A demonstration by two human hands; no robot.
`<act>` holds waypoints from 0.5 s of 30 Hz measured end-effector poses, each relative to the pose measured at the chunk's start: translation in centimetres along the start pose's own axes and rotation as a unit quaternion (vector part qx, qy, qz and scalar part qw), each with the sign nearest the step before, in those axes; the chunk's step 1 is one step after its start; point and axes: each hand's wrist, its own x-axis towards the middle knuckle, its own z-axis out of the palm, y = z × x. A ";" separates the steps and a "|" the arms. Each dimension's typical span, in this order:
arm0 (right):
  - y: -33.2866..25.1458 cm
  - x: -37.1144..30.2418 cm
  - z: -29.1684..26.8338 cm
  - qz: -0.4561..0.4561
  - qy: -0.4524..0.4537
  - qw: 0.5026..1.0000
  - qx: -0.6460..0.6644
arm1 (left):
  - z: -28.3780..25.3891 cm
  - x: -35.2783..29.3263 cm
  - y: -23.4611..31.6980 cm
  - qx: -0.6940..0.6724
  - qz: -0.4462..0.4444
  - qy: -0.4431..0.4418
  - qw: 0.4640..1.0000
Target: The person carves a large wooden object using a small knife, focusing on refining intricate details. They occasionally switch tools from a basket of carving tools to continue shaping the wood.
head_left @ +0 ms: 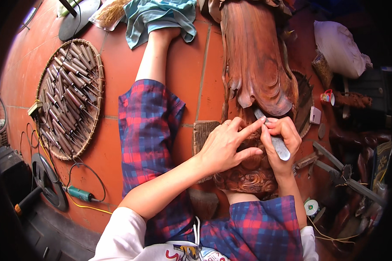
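My right hand point(287, 132) is closed around a grey metal carving chisel point(280, 148), whose rounded end sticks out toward me. Its other end points away, up to the lower edge of a large reddish-brown wooden carving point(257, 56). My left hand point(224, 145) lies over the nearer part of the carving, fingers and thumb stretched apart, the index fingertip against the chisel beside my right fingers. Swirling relief point(248, 180) shows below the hands, between my legs. Both hands hide the spot being worked.
A round woven tray point(101, 82) of wood-handled chisels lies at left on red tiles. Nearby are a green power tool point(79, 193) with cords and a black fan point(48, 178). At right are a white sack point(339, 48), a cup point(328, 97) and metal bars point(348, 176).
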 end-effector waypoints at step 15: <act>-1.9 0.2 -1.5 0.055 -0.066 0.996 -0.015 | 1.3 -1.2 -0.4 -0.015 0.085 0.054 0.995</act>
